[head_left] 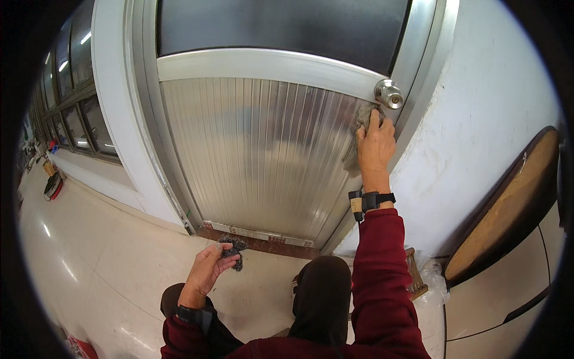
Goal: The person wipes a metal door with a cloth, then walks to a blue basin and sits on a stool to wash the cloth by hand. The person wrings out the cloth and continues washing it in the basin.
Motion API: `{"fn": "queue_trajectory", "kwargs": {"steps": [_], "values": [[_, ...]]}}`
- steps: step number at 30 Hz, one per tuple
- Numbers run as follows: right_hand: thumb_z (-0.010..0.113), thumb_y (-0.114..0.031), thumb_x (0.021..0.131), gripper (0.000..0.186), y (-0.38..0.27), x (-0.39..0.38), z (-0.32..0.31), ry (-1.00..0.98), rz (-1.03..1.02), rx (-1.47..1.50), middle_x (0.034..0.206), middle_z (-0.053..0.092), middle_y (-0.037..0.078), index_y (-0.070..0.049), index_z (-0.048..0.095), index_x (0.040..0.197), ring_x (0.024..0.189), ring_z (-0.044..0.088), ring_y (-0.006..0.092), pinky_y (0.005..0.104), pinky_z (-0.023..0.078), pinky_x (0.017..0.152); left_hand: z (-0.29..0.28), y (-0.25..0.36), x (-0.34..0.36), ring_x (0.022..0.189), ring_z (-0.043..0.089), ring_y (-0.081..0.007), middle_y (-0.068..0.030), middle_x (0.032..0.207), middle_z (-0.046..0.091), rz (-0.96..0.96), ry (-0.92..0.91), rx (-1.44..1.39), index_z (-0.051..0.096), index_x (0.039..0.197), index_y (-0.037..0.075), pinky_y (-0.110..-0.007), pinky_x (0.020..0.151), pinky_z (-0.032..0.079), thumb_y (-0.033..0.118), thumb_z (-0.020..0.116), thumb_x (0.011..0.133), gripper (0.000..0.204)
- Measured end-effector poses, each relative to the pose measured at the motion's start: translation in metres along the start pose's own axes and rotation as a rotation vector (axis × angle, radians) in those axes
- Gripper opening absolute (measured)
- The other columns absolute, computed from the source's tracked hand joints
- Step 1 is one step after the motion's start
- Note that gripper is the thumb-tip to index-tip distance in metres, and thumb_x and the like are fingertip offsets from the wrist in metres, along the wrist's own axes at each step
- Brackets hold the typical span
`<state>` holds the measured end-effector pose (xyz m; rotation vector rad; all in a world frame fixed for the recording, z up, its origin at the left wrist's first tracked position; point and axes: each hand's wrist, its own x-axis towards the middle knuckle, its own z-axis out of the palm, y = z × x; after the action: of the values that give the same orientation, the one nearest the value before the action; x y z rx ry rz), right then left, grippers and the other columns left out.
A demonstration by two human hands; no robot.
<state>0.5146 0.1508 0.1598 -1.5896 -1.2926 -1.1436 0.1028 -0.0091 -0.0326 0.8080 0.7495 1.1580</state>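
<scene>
My right hand (375,142) presses a crumpled grey-beige cloth (363,115) against the right side of a metal door, just below its round silver doorknob (388,94). Part of the cloth hangs down beside the wrist. The door's lower panel (257,149) is ribbed and shiny. Low on the left, my left hand (209,266) pinches a dark grey steel wool scrubber (234,251) in front of the door's foot, apart from the door. Each wrist wears a black strap.
A white wall (478,90) flanks the door on the right. Against it lean a large round wooden board (505,203) and, lower, a small wooden stool (415,275) beside a clear plastic bag (433,281). Windows (75,90) line the left. Pale tiled floor (101,257) lies below.
</scene>
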Motion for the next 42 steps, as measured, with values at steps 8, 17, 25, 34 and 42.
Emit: {"fn": "queue_trajectory", "kwargs": {"steps": [8,17,25,34,42], "values": [[0.071,-0.02,0.079,0.053,-0.013,-0.06,0.004,-0.252,0.167,0.092,0.101,0.058,0.019,-0.007,0.053,0.127,0.094,0.061,0.0391,0.0456,0.054,0.076,-0.006,0.009,-0.008,0.104,0.067,-0.0372,-0.0115,0.112,0.061,0.005,0.0,-0.035,0.057,0.114,-0.003,-0.04,0.088,0.058,0.029,0.054,0.102,0.035],[0.068,-0.027,0.081,0.047,-0.09,-0.118,-0.068,-0.773,0.19,0.738,0.107,0.066,0.021,-0.004,0.06,0.121,0.098,0.065,0.0381,0.047,0.051,0.085,-0.022,0.0,-0.01,0.101,0.067,-0.0336,-0.011,0.111,0.061,-0.01,0.023,0.041,0.058,0.115,-0.001,-0.036,0.084,0.058,0.04,0.058,0.099,0.044],[0.065,-0.031,0.088,0.051,-0.199,-0.189,-0.115,-0.99,-0.239,1.236,0.12,0.063,0.021,-0.004,0.056,0.13,0.116,0.057,0.0375,0.0456,0.045,0.098,0.005,-0.009,-0.004,0.104,0.065,-0.0228,-0.0087,0.118,0.065,0.006,-0.112,-0.251,0.059,0.122,0.006,-0.041,0.09,0.055,0.044,0.054,0.1,0.043],[0.06,-0.019,0.095,0.059,-0.042,-0.078,-0.024,-0.204,0.271,0.582,0.08,0.065,0.015,-0.007,0.037,0.147,0.068,0.064,0.0315,0.0436,0.05,0.063,0.001,-0.008,0.006,0.096,0.069,-0.0242,-0.0103,0.106,0.069,0.002,0.048,-0.269,0.06,0.113,0.005,-0.041,0.084,0.058,0.032,0.055,0.101,0.03],[0.051,-0.026,0.1,0.059,-0.014,-0.016,-0.005,-0.308,0.336,0.324,0.069,0.065,0.019,-0.014,0.026,0.152,0.062,0.064,0.0373,0.0477,0.05,0.06,0.002,-0.013,0.018,0.099,0.068,-0.0252,-0.0106,0.108,0.069,-0.024,0.052,-0.291,0.061,0.115,0.006,-0.042,0.088,0.057,0.032,0.054,0.101,0.03]]}}
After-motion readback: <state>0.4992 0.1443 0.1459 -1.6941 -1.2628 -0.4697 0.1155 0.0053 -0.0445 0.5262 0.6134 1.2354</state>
